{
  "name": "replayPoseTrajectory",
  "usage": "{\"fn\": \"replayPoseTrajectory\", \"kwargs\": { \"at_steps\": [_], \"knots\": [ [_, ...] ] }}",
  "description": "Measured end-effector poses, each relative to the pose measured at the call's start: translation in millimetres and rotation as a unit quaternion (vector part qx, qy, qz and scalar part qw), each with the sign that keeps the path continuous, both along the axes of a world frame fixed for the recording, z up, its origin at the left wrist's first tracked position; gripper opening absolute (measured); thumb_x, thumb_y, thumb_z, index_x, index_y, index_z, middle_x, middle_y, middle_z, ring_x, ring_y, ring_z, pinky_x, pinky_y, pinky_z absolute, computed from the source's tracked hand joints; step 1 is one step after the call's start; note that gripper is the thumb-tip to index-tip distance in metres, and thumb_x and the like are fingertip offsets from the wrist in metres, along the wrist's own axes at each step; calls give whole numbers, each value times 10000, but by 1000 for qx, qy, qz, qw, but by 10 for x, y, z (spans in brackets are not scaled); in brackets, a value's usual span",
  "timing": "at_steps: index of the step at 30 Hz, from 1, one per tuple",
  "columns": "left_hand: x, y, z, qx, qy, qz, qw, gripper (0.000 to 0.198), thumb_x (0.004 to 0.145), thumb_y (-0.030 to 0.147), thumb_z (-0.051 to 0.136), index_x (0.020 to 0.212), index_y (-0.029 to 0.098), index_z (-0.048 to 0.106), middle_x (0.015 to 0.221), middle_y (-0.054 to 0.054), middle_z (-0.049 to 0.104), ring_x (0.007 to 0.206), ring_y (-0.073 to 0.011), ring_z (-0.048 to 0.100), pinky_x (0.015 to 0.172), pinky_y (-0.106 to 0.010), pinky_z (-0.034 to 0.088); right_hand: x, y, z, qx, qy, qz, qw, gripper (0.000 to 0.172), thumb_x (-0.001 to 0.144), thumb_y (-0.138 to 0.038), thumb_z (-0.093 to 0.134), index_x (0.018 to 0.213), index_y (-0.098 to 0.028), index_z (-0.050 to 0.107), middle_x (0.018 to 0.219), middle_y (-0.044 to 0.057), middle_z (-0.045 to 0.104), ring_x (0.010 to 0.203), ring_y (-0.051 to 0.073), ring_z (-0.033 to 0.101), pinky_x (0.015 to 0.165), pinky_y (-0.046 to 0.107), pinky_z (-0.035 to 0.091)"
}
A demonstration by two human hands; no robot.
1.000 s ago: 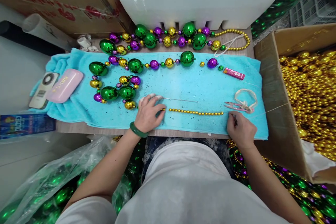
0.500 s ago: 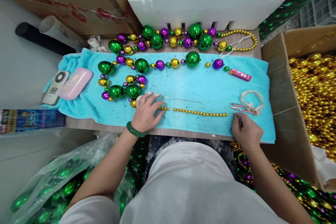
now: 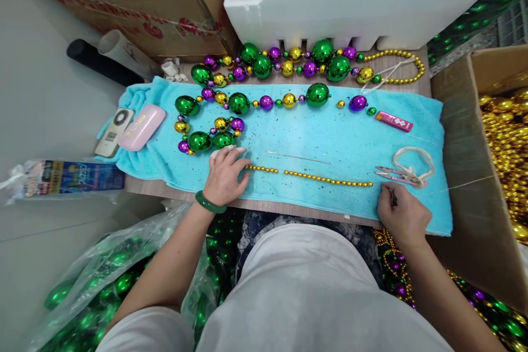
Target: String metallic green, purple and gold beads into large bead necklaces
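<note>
My left hand (image 3: 226,177) lies palm down on the towel, its fingers stretched out and white wrappings on several fingertips. It touches the left end of a string of small gold beads (image 3: 330,180), which has a short gap showing bare thread. My right hand (image 3: 405,213) is closed at the other end, where the thread runs into its fingers. A small dark object (image 3: 394,196) shows in that fist; its kind is unclear. A long thin needle (image 3: 299,157) lies above the beads. Pink-handled snips (image 3: 402,176) and a coil of pale cord (image 3: 413,162) lie beside my right hand.
A garland of large green, purple and gold beads (image 3: 239,103) winds over the blue towel (image 3: 289,132). Behind stands a white foam box (image 3: 355,8) of beads. A cardboard box (image 3: 462,176) of gold beads is at right. A pink case (image 3: 142,127) lies left.
The view has shifted, so everything sits further right. Against the towel, my left hand has slid left, uncovering more gold beads left of the gap. My right hand keeps its place.
</note>
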State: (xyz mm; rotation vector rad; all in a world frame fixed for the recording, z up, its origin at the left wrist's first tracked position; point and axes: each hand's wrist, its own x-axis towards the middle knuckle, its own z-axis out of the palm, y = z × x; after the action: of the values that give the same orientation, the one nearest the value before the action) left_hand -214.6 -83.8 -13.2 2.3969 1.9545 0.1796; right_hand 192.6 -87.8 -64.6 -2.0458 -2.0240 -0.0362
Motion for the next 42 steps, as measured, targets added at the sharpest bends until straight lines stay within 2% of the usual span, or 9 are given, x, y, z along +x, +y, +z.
{"fn": "replayPoseTrajectory", "kwargs": {
  "at_steps": [5,15,25,34,42],
  "knots": [
    [22,14,-6,20,12,-8,1000,210,837,278,507,973,238,661,1256,-67,594,1249,-283,440,1063,-489,270,-10,5,15,-4,2,-6,1000,260,857,-309,472,922,-158,674,594,55,598,570,173,525,522,268,258],
    [51,17,-81,46,17,-14,999,187,840,268,521,935,237,678,1227,-68,615,1199,-292,468,1052,-502,281,-9,6,-2,-3,-5,-13,1000,297,861,-338,455,914,-149,678,560,46,550,544,167,497,515,264,238],
    [108,22,-57,28,-17,-16,999,229,820,328,558,995,248,683,1221,-66,617,1189,-309,465,1038,-509,295,-15,7,16,-3,0,-9,1000,272,862,-324,469,912,-153,675,572,46,569,560,164,509,515,260,247],
    [130,68,-123,33,-15,-24,999,185,827,307,557,924,266,709,1219,-52,616,1186,-302,462,1040,-505,289,5,0,-5,1,3,0,1000,266,868,-320,465,908,-155,669,605,56,596,572,167,521,523,267,252],
    [139,74,-117,24,-11,-23,999,183,827,311,554,913,264,709,1206,-56,621,1185,-305,465,1031,-510,295,-10,1,16,2,6,0,1000,251,861,-310,476,902,-158,672,605,53,596,572,171,521,532,268,257]
  ]
}}
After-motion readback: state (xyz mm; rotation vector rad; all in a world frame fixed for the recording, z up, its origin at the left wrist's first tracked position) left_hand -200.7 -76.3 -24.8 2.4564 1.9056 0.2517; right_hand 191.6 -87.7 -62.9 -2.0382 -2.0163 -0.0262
